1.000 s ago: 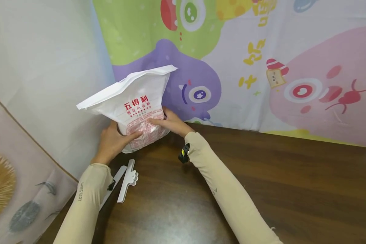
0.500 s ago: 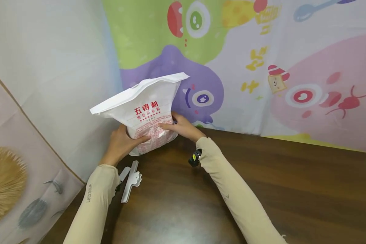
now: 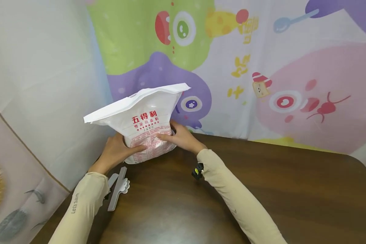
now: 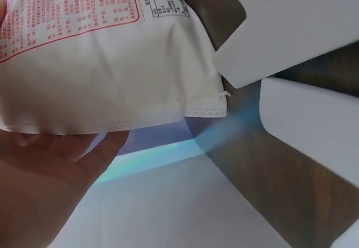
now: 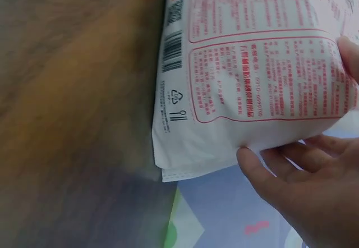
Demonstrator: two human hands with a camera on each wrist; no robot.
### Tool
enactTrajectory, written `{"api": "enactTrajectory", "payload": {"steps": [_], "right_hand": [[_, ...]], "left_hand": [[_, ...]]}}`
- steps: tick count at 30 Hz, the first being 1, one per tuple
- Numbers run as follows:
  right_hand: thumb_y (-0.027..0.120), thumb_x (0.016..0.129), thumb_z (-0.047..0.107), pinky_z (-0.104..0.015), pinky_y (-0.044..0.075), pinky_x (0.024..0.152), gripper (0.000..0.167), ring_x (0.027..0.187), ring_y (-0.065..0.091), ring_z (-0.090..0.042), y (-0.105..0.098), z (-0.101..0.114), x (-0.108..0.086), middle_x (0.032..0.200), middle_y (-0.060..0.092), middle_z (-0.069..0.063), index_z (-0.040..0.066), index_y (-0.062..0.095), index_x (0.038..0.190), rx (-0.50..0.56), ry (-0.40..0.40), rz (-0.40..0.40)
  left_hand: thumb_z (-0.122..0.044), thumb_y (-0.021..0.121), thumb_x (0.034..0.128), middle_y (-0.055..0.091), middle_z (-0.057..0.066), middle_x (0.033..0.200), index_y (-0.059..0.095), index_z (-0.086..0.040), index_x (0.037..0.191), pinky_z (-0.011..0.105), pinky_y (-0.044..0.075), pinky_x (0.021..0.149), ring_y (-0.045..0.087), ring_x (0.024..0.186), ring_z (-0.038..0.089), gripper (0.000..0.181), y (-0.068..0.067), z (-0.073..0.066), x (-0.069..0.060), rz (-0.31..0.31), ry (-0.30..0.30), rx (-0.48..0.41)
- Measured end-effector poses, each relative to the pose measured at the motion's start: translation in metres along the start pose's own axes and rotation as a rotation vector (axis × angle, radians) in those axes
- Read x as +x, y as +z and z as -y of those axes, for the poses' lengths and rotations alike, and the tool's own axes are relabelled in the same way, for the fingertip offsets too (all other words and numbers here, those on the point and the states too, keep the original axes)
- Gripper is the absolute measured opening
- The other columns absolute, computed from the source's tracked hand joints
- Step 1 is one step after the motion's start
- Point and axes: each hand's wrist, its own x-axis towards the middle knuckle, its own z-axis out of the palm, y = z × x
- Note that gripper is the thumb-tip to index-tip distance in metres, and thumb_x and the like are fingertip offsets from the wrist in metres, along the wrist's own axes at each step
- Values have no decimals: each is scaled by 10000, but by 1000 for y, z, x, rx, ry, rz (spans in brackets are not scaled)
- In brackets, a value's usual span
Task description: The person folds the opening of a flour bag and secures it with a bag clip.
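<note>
A white flour bag point(image 3: 144, 117) with red print is held upright at the back left of the table, its wide folded top edge slanting up to the right. My left hand point(image 3: 114, 150) grips its left side, thumb across the front and the other fingers hidden behind. On the opposite side my right hand point(image 3: 183, 135) holds it likewise, thumb on the printed front. The right wrist view shows the bag's side point(image 5: 247, 79) with barcode and fine print, fingers point(image 5: 263, 178) against it. Whether the bag's bottom touches the table cannot be told.
A grey clip point(image 3: 119, 189) with a scalloped handle lies on the brown table point(image 3: 177, 210), close to my left forearm. A second clip point(image 3: 112, 179) is partly hidden by that wrist. Behind the bag hangs a cartoon cloth point(image 3: 225, 67); a white cloth point(image 3: 42, 84) hangs at left.
The head view has shifted. Against the backdrop, the bag and both hands have moved a little right and down. Both hands keep their hold; the clips still lie on the table.
</note>
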Motion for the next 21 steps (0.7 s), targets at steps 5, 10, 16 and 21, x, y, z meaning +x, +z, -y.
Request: {"api": "enactTrajectory", "payload": {"steps": [5, 10, 16, 21], "right_hand": [[720, 884, 469, -430, 433, 1064, 690, 1276, 534, -175, 7, 3, -8, 1331, 608, -5, 158, 449, 1438, -56, 31, -36], [706, 890, 482, -422, 463, 1032, 683, 1224, 576, -169, 16, 11, -7, 1309, 628, -8, 142, 450, 1424, -81, 28, -12], [696, 904, 470, -384, 482, 1005, 663, 1193, 592, -154, 20, 14, -7, 1294, 628, -19, 118, 443, 1405, -101, 22, -17], [707, 903, 447, -435, 473, 1022, 668, 1198, 597, -190, 18, 16, -12, 1300, 629, -49, 106, 436, 1409, -105, 30, -26]], "left_hand": [[-650, 799, 714, 678, 88, 1122, 498, -127, 1303, 425, 532, 757, 665, 941, 263, 844, -3, 3, -6, 50, -1, -13], [-615, 804, 735, 662, 81, 1155, 484, -127, 1332, 456, 515, 807, 647, 995, 265, 835, -13, 7, -16, 34, 23, -1], [-575, 814, 751, 670, 83, 1139, 498, -126, 1329, 438, 500, 791, 642, 975, 257, 797, -22, 5, -18, 25, 61, 8], [-580, 818, 743, 679, 89, 1133, 513, -121, 1321, 432, 498, 780, 647, 965, 258, 799, -16, 5, -17, 12, 64, 11]]}}
